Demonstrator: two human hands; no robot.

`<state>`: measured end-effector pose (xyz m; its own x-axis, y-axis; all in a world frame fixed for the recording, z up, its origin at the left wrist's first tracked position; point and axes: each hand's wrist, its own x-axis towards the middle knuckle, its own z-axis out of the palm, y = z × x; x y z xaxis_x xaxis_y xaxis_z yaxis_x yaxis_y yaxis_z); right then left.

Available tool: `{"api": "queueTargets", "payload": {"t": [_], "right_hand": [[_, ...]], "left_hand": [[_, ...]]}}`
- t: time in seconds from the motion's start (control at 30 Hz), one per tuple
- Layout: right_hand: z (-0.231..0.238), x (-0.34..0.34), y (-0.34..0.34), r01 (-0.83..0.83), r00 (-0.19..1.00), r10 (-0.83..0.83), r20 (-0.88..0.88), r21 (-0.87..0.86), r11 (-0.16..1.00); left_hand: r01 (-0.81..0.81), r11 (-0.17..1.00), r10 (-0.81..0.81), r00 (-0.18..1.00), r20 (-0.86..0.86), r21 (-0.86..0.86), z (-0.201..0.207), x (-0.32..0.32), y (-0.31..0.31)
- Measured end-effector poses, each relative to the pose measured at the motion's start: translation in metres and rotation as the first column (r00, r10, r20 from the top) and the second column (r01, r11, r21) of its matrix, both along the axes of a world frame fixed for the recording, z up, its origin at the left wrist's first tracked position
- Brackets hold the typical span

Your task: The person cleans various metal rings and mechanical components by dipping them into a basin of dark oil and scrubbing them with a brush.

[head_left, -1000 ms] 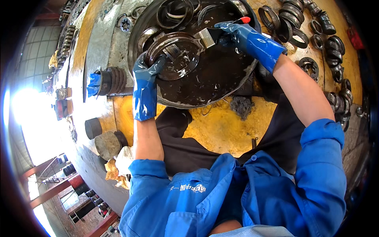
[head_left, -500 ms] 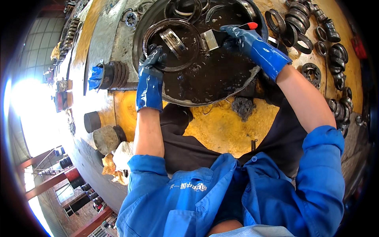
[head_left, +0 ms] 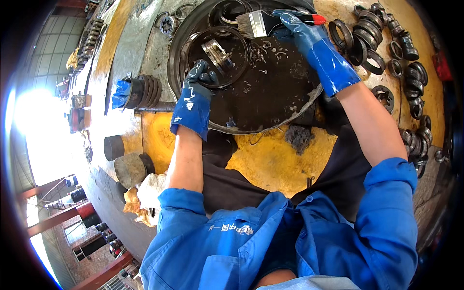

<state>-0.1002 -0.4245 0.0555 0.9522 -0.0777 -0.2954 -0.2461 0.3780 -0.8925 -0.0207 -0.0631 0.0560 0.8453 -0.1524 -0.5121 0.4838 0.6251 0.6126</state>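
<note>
My left hand (head_left: 197,79), in a wet blue rubber glove, is closed on the near left edge of a large thin dark ring (head_left: 249,58). The ring is over a big round pan (head_left: 313,96) of dark liquid. A smaller shiny metal ring (head_left: 217,55) shows within its outline; whether the glove touches this one I cannot tell. In my right hand (head_left: 300,32), gloved alike, is a paintbrush (head_left: 258,24) with a metal ferrule and a red-tipped dark handle. Its bristles point left, above the far part of the pan. More rings (head_left: 227,12) lie in the pan's far side.
Dark metal rings (head_left: 369,31) stand in rows to the right, beside a notched disc (head_left: 384,96). Left of the pan are stacked ribbed rings (head_left: 147,91) and a small toothed part (head_left: 167,24). Cylinders (head_left: 129,170) and a pale cloth (head_left: 152,188) lie nearer on the left.
The brush in my right hand has moved up and left, away from the pan's middle, its bristles now in plain view. My left hand and the large ring have shifted slightly right.
</note>
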Motion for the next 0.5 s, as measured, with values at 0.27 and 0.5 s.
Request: {"api": "queueTargets", "payload": {"t": [0.27, 0.5], "right_hand": [[0.000, -0.004, 0.012, 0.023, 0.998, -0.022, 0.062, -0.004, 1.000], [0.001, -0.017, 0.044, 0.087, 0.977, -0.079, 0.198, -0.029, 0.996]], "left_hand": [[0.019, 1.000, -0.020, 0.999, -0.039, -0.014, -0.005, -0.004, 0.001], [0.021, 1.000, -0.022, 0.999, -0.048, -0.008, -0.004, -0.003, 0.002]]}}
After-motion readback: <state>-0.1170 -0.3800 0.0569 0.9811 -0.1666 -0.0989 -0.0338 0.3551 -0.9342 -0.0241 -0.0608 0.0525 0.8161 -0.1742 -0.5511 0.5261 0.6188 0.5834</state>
